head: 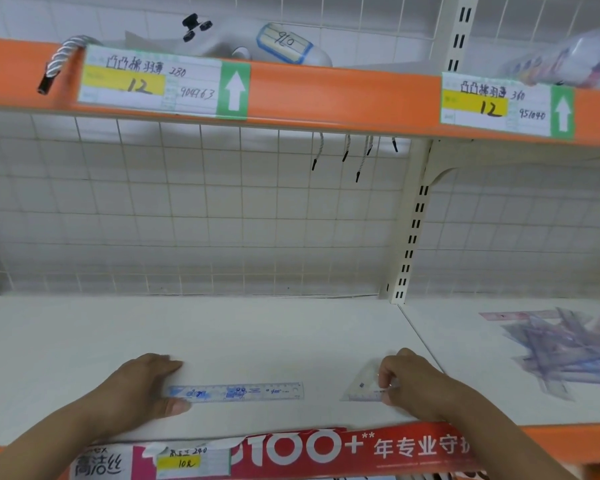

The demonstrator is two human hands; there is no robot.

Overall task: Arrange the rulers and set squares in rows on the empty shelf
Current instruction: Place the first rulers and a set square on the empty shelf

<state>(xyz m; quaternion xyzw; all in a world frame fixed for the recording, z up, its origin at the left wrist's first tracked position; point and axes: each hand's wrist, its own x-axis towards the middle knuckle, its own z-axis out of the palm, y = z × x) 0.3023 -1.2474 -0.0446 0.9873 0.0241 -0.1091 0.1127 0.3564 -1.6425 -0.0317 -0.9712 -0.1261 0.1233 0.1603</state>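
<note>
A clear ruler with blue print (243, 391) lies flat near the front of the white shelf (222, 330). My left hand (142, 386) holds its left end between thumb and fingers. To the right lies a small clear set square (362, 388); my right hand (409, 382) pinches its right corner with curled fingers. A heap of more clear rulers and set squares (561, 355) sits on the neighbouring shelf section at the right.
An orange-edged upper shelf (326, 95) with price labels hangs above. A wire grid (194, 209) backs the shelf. A slotted upright post (413, 230) divides the two sections. A red banner (309, 448) covers the front edge.
</note>
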